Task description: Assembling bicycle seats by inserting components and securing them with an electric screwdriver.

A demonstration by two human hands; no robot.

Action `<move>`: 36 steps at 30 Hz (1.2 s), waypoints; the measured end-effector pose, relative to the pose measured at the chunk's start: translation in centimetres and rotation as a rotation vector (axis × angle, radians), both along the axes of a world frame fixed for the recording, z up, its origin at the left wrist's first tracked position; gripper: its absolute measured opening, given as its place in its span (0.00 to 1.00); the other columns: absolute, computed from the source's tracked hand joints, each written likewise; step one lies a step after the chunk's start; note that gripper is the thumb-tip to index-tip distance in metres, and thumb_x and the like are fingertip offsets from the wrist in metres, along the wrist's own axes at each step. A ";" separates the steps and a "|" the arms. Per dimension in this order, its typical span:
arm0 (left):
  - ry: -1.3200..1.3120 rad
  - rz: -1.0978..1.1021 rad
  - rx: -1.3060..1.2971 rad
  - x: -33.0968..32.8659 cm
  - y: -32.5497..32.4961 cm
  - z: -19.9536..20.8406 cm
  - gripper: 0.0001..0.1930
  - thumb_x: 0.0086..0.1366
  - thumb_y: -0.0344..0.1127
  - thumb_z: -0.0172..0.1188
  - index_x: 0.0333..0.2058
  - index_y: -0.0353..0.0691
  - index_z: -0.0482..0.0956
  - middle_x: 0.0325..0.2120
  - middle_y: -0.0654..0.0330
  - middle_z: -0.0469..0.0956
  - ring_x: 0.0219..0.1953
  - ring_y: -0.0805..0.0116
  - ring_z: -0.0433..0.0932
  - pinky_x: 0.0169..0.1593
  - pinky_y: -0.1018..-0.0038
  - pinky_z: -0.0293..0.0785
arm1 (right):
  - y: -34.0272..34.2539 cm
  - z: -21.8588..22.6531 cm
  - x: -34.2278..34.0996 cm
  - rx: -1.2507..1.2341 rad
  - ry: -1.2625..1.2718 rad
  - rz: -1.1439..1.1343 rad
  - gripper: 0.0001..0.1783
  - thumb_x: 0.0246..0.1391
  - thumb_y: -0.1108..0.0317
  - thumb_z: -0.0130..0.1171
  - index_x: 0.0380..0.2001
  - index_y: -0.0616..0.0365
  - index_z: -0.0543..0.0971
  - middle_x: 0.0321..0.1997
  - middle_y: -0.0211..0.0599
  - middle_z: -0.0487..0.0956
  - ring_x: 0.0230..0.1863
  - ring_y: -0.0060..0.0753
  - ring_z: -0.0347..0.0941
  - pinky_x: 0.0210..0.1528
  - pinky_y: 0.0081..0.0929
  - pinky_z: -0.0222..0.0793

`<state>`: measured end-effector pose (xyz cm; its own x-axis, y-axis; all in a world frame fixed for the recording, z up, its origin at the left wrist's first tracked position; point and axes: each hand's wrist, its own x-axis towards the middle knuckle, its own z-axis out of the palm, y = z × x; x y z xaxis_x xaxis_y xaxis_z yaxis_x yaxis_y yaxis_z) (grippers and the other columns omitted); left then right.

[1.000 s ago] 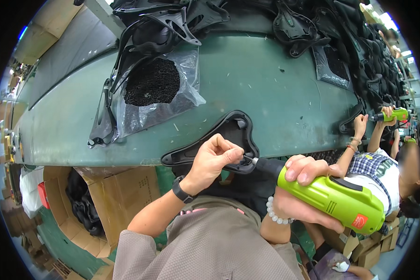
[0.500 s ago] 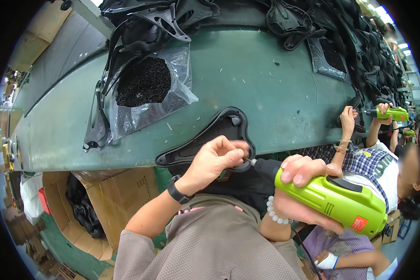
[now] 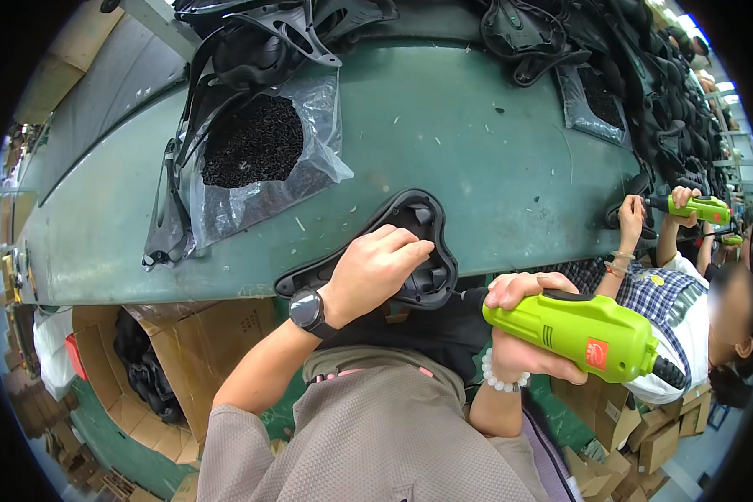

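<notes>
Green power drivers (image 3: 573,335): 3. Clear bags (image 3: 244,207) of small black pieces (image 3: 255,144): 2. Wearer's hands (image 3: 375,272): 2. Wristwatch (image 3: 307,309): 1. White-bead bracelet (image 3: 502,383): 1.

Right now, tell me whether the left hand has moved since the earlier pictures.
Yes: the left hand has shifted forward relative to the near edge of the green table, farther over the black molded part.

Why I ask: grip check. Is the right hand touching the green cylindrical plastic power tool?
Touching: the head view shows the right hand wrapped around the tool.
</notes>
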<state>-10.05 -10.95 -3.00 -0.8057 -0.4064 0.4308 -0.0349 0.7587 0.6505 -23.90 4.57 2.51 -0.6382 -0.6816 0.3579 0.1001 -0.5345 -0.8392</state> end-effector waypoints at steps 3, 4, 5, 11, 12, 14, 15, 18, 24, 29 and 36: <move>-0.015 0.018 -0.038 -0.4 0.2 0.2 0.14 0.54 0.27 0.64 0.41 0.36 0.79 0.31 0.58 0.78 0.33 0.61 0.78 0.38 0.70 0.77 | 0.1 -0.8 0.4 -0.047 -0.059 0.003 0.61 0.33 0.16 0.54 0.53 0.65 0.67 0.31 0.46 0.76 0.30 0.44 0.73 0.38 0.41 0.70; -0.010 0.055 -0.034 -0.5 0.3 0.4 0.14 0.54 0.27 0.64 0.41 0.35 0.78 0.32 0.58 0.78 0.34 0.61 0.78 0.40 0.70 0.77 | -0.4 -0.6 0.5 -0.126 -0.031 0.037 0.57 0.36 0.22 0.57 0.53 0.65 0.67 0.32 0.47 0.76 0.31 0.44 0.73 0.39 0.41 0.71; -0.014 0.057 -0.031 -0.4 0.4 0.2 0.14 0.54 0.27 0.64 0.41 0.35 0.78 0.32 0.58 0.78 0.34 0.61 0.78 0.40 0.70 0.77 | -0.4 -0.6 0.6 -0.123 -0.035 0.040 0.57 0.36 0.22 0.57 0.53 0.65 0.67 0.32 0.47 0.76 0.31 0.44 0.73 0.39 0.41 0.71; -0.051 0.040 -0.036 -0.4 0.2 -0.4 0.12 0.55 0.27 0.64 0.39 0.36 0.78 0.31 0.58 0.79 0.35 0.62 0.78 0.37 0.69 0.78 | -0.5 -0.2 0.6 -0.069 0.077 0.120 0.42 0.48 0.40 0.61 0.53 0.65 0.67 0.36 0.50 0.76 0.35 0.44 0.72 0.41 0.41 0.70; -0.083 0.024 -0.021 -0.3 0.2 -0.3 0.11 0.55 0.27 0.65 0.38 0.37 0.79 0.31 0.59 0.79 0.36 0.61 0.79 0.38 0.69 0.78 | -0.5 -0.4 0.6 -0.068 0.074 0.122 0.42 0.48 0.40 0.61 0.53 0.65 0.67 0.36 0.50 0.76 0.35 0.44 0.72 0.41 0.41 0.70; -0.117 0.009 -0.005 -0.3 0.3 -0.2 0.10 0.55 0.27 0.66 0.37 0.38 0.79 0.31 0.59 0.80 0.36 0.60 0.79 0.39 0.69 0.78 | -0.9 -0.7 0.4 -0.035 0.191 0.114 0.54 0.37 0.21 0.55 0.50 0.64 0.69 0.31 0.46 0.76 0.30 0.42 0.72 0.38 0.39 0.70; -0.082 0.017 -0.023 -0.5 0.2 -0.3 0.09 0.55 0.29 0.66 0.35 0.38 0.79 0.31 0.60 0.80 0.38 0.61 0.80 0.40 0.69 0.78 | -0.9 -0.9 0.4 -0.019 0.250 0.108 0.61 0.31 0.12 0.51 0.48 0.63 0.69 0.29 0.44 0.76 0.28 0.41 0.73 0.36 0.38 0.71; -0.057 0.031 -0.047 -0.6 0.5 -0.3 0.07 0.54 0.31 0.67 0.32 0.39 0.80 0.32 0.61 0.81 0.41 0.61 0.80 0.42 0.69 0.79 | -0.8 -0.8 0.4 0.006 0.247 0.146 0.54 0.36 0.20 0.57 0.48 0.64 0.70 0.29 0.45 0.77 0.29 0.42 0.73 0.37 0.39 0.71; -0.082 0.055 -0.078 -0.4 0.8 -0.4 0.07 0.55 0.33 0.67 0.29 0.39 0.79 0.33 0.62 0.81 0.42 0.62 0.80 0.43 0.69 0.79 | 0.0 -0.2 1.2 0.245 0.211 0.135 0.46 0.41 0.34 0.60 0.50 0.66 0.70 0.30 0.47 0.77 0.30 0.44 0.73 0.38 0.40 0.70; -0.081 0.063 -0.077 -0.5 0.4 -0.3 0.06 0.56 0.34 0.66 0.28 0.39 0.79 0.32 0.62 0.81 0.42 0.62 0.80 0.43 0.69 0.78 | -0.2 1.7 0.5 0.168 0.028 0.257 0.57 0.40 0.22 0.55 0.54 0.68 0.67 0.33 0.50 0.76 0.33 0.42 0.72 0.42 0.40 0.69; -0.015 -0.064 -0.132 -0.6 0.3 1.4 0.08 0.54 0.37 0.67 0.27 0.41 0.79 0.30 0.65 0.79 0.42 0.64 0.78 0.44 0.70 0.78 | -3.0 2.9 -1.4 -0.163 0.189 0.223 0.66 0.31 0.09 0.42 0.54 0.61 0.67 0.31 0.43 0.76 0.27 0.40 0.72 0.35 0.37 0.70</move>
<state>-10.67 -10.66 -1.60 -0.8347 -0.2949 0.4651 0.0074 0.8385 0.5449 -25.26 1.54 5.40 -0.3917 -0.7211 0.5715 0.0804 -0.6456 -0.7595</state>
